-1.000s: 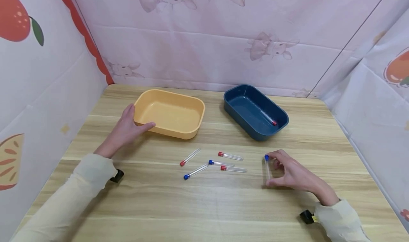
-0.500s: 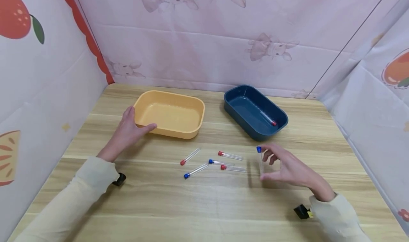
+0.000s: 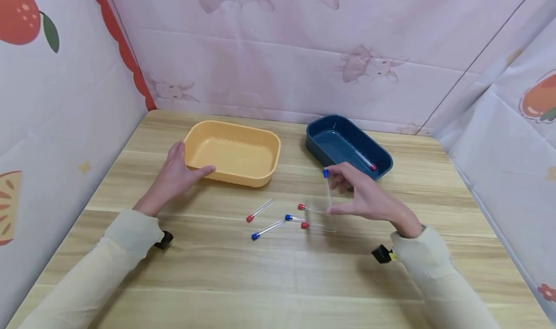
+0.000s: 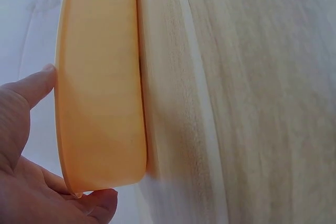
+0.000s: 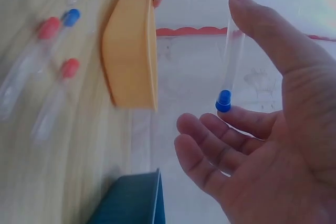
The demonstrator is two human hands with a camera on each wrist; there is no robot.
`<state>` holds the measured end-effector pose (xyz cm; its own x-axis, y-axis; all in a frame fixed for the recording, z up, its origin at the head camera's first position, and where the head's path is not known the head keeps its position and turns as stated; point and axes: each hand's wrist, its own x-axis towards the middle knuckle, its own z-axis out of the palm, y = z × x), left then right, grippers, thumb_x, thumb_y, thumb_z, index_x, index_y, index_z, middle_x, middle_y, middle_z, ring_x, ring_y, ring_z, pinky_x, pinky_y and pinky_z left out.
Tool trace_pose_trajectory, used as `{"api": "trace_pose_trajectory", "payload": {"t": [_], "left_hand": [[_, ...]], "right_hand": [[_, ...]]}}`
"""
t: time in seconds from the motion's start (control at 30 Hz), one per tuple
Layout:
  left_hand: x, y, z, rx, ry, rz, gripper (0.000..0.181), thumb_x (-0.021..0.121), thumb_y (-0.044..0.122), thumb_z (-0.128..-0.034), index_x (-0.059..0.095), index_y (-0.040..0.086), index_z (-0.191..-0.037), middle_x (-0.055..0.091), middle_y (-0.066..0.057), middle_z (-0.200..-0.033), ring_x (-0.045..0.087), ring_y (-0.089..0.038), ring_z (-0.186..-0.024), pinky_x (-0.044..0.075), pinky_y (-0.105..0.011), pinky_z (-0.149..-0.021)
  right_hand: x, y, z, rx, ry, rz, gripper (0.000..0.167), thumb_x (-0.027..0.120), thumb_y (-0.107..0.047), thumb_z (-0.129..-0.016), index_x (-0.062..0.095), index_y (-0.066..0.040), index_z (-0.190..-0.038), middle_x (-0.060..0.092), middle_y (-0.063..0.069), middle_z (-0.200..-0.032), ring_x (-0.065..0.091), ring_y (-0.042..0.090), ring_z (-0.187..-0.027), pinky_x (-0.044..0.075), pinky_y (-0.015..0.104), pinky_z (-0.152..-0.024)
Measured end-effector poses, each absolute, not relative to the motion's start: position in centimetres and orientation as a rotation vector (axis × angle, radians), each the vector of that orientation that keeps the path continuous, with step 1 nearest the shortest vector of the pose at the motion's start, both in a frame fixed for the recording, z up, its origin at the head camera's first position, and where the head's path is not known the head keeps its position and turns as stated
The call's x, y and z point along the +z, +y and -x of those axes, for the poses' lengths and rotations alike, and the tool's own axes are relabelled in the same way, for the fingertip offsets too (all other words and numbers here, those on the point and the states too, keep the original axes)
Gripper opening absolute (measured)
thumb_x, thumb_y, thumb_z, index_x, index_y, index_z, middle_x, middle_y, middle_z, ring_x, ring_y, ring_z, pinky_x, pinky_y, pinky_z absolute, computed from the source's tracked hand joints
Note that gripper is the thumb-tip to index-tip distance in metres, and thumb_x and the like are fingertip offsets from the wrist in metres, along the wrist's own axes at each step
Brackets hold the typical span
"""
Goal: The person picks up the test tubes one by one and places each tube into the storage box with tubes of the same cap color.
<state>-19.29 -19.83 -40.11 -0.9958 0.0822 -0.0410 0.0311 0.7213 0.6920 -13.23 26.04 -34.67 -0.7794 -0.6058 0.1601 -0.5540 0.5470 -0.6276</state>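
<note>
My right hand (image 3: 365, 194) pinches a clear test tube (image 3: 327, 191) with a blue cap end to end, thumb at the bare end and index finger at the cap. In the right wrist view the blue cap (image 5: 223, 101) points down, and the other fingers touch nothing. The tube is held above the table, just in front of the navy bin (image 3: 323, 150). My left hand (image 3: 173, 180) holds the near left corner of the yellow bin (image 3: 239, 178), thumb on the near rim and fingers round the left end. In the left wrist view the bin's outer wall (image 4: 102, 87) shows.
Several capped test tubes lie mid-table, among them a red-capped one (image 3: 260, 210) and a blue-capped one (image 3: 268, 230). One red-capped tube (image 3: 366, 160) lies in the navy bin. A printed cloth (image 3: 278, 68) hangs behind the wooden table (image 3: 243, 281).
My right hand has lifted the blue-capped test tube and moved it left and away from me, toward the navy bin's front. The left hand stays on the yellow bin.
</note>
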Motion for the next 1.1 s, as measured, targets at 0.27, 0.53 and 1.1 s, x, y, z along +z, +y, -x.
{"api": "trace_pose_trajectory", "payload": {"t": [0.27, 0.53, 1.1], "left_hand": [[-40.0, -19.8, 19.3, 1.155, 2.86, -0.1, 0.125, 0.074, 0.059, -0.0899, -0.003, -0.01, -0.16, -0.005, -0.03, -0.168, 0.01, -0.05, -0.153, 0.015, -0.062, -0.122], [-40.0, -20.1, 19.1, 1.168, 2.849, -0.089, 0.125, 0.073, 0.059, -0.0902, -0.004, -0.009, -0.16, -0.005, -0.03, -0.168, 0.01, -0.049, -0.153, 0.015, -0.062, -0.122], [-40.3, -20.4, 19.2, 1.176, 2.819, -0.118, 0.125, 0.072, 0.06, -0.091, -0.007, -0.007, -0.16, -0.006, -0.029, -0.169, 0.007, -0.048, -0.154, 0.013, -0.062, -0.123]], "right_hand": [[-33.7, 23.9, 16.0, -1.092, 2.691, 0.995, 0.078, 0.091, -0.019, -0.08, 0.049, -0.002, -0.143, 0.062, 0.009, -0.116, 0.06, 0.024, -0.1, 0.056, 0.043, -0.084], [-33.4, 22.1, 18.5, -1.139, 2.696, 0.941, 0.077, 0.092, -0.018, -0.079, 0.051, 0.0, -0.141, 0.062, 0.014, -0.117, 0.06, 0.028, -0.102, 0.054, 0.043, -0.086], [-33.1, 17.3, 22.2, -1.094, 2.659, 0.912, 0.075, 0.087, -0.032, -0.084, 0.05, -0.003, -0.143, 0.058, 0.015, -0.132, 0.06, 0.027, -0.109, 0.054, 0.042, -0.093]]}}
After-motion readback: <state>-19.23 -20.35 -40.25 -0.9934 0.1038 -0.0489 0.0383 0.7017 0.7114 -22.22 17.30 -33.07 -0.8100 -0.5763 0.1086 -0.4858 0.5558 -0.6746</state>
